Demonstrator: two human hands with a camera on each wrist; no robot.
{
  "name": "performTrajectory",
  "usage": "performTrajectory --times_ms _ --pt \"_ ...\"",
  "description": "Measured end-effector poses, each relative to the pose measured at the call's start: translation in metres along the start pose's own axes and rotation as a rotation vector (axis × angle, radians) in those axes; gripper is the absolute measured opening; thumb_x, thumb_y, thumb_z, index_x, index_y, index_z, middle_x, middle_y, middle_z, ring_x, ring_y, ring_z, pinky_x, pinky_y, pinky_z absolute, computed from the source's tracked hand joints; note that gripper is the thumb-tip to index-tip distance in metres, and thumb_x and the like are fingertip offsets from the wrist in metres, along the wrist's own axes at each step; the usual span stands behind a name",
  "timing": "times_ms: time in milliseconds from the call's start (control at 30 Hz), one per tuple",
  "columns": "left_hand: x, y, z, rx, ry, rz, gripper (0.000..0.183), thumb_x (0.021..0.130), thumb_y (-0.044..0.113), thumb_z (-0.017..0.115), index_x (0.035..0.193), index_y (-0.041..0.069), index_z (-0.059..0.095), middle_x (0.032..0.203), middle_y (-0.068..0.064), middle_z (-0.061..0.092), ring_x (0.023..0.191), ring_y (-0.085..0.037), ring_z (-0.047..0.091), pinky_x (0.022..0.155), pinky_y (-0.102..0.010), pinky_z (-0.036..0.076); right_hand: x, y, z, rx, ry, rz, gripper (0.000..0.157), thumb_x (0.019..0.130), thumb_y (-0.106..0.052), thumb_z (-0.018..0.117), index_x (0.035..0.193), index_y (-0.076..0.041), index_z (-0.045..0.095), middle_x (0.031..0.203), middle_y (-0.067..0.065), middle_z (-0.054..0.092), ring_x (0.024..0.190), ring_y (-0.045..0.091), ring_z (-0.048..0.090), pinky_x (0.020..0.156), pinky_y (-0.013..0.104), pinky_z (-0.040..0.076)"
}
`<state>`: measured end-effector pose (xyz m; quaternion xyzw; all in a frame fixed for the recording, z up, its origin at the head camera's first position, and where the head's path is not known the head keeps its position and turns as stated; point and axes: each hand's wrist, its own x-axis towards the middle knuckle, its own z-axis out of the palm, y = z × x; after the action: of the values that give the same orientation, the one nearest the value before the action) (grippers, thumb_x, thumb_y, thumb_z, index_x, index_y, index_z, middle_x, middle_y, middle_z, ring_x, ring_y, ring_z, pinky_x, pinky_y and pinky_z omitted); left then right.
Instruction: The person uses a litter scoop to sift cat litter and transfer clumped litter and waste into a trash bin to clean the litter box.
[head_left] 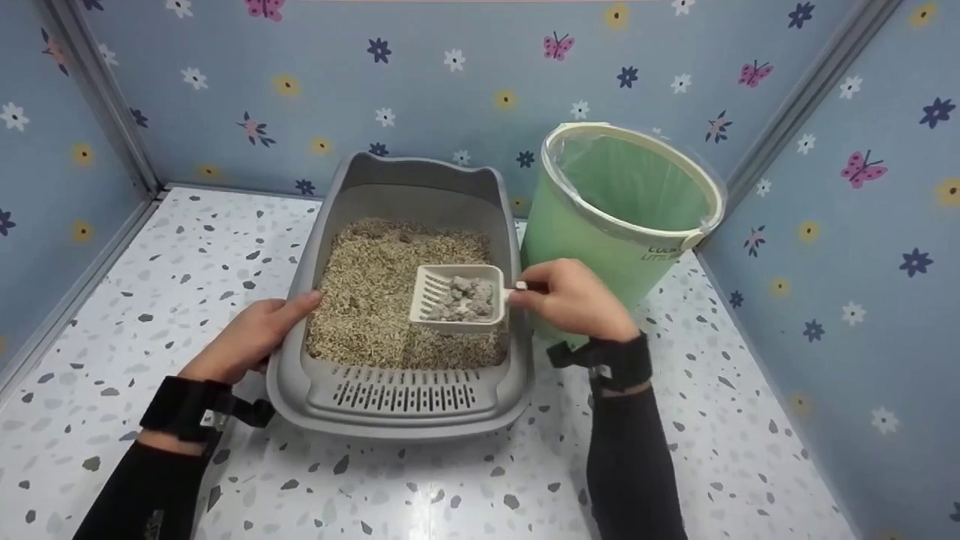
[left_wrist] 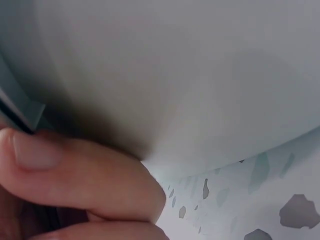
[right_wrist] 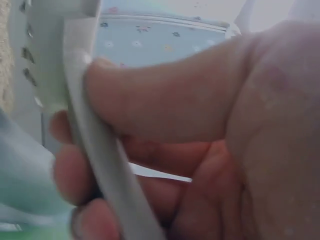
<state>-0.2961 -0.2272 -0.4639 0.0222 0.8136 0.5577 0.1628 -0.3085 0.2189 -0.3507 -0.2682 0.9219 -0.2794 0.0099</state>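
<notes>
A grey litter box [head_left: 405, 421] holds tan granular litter [head_left: 367, 300]. My left hand [head_left: 251, 334] grips the box's left rim, thumb on top; in the left wrist view its curled fingers [left_wrist: 95, 175] lie under the rim, against the outer wall. With my right hand [head_left: 574, 296] I hold a cream slotted litter scoop [head_left: 459, 327] by its handle, level over the right side of the litter. Greyish clumps [head_left: 471, 289] lie in the scoop's bowl. The right wrist view shows thumb and fingers wrapped around the scoop handle [right_wrist: 107, 160].
A green bin [head_left: 585, 244] with a clear plastic liner [head_left: 600, 154] stands right of the box, close behind my right hand. Flower-patterned panels [head_left: 442, 90] enclose the back and sides. The speckled white surface [head_left: 360, 495] lies under everything.
</notes>
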Motion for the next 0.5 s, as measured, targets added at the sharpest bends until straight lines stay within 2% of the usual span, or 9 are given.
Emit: performTrajectory --times_ms 100,167,300,367,433,500 --pt "-0.001 -0.001 -0.001 -0.002 0.010 -0.003 0.085 0.111 0.073 0.048 0.134 -0.008 0.058 0.086 -0.010 0.076 0.063 -0.019 0.073 0.054 -0.038 0.064 0.009 -0.013 0.012 -0.001 -0.022 -0.058 0.016 0.105 -0.032 0.080 0.098 -0.018 0.083 0.076 -0.009 0.068 0.064 0.013 0.058 0.064 0.036 0.052" --pt "-0.001 -0.001 -0.001 -0.003 0.007 -0.003 0.085 0.111 0.073 0.048 0.135 -0.008 0.058 0.087 -0.011 0.076 0.064 -0.021 0.074 0.056 -0.040 0.065 0.008 -0.016 0.010 0.000 -0.034 -0.072 0.015 0.105 -0.032 0.080 0.098 -0.018 0.083 0.076 -0.007 0.068 0.064 0.013 0.058 0.064 0.037 0.052" --pt "-0.002 0.001 0.000 -0.003 0.004 0.002 0.087 0.110 0.075 0.049 0.134 -0.007 0.059 0.088 -0.012 0.076 0.064 -0.021 0.074 0.055 -0.040 0.065 -0.011 -0.007 -0.011 -0.007 -0.009 0.000 0.011 0.103 -0.029 0.082 0.100 -0.019 0.086 0.084 -0.005 0.076 0.072 0.016 0.065 0.072 0.040 0.057" --pt "-0.002 0.002 0.000 0.002 0.008 0.006 0.087 0.109 0.076 0.049 0.132 -0.007 0.059 0.086 -0.012 0.076 0.062 -0.020 0.072 0.053 -0.038 0.063 -0.014 -0.004 -0.015 -0.013 0.005 0.028 0.010 0.102 -0.029 0.083 0.101 -0.019 0.087 0.087 -0.002 0.078 0.073 0.017 0.066 0.073 0.040 0.057" --pt "-0.003 0.001 0.000 0.005 0.018 0.005 0.086 0.109 0.076 0.049 0.130 -0.006 0.060 0.084 -0.011 0.075 0.060 -0.018 0.070 0.051 -0.036 0.061 -0.009 -0.005 -0.010 -0.012 -0.001 0.018 0.012 0.103 -0.031 0.083 0.101 -0.020 0.086 0.085 -0.003 0.077 0.071 0.015 0.064 0.070 0.038 0.056" --pt "-0.003 0.000 0.000 0.002 0.022 -0.001 0.087 0.109 0.076 0.049 0.132 -0.007 0.059 0.084 -0.010 0.075 0.060 -0.018 0.070 0.051 -0.036 0.062 0.000 -0.008 0.000 -0.009 -0.022 -0.033 0.015 0.105 -0.033 0.080 0.102 -0.019 0.085 0.082 -0.004 0.074 0.068 0.014 0.061 0.067 0.037 0.054"
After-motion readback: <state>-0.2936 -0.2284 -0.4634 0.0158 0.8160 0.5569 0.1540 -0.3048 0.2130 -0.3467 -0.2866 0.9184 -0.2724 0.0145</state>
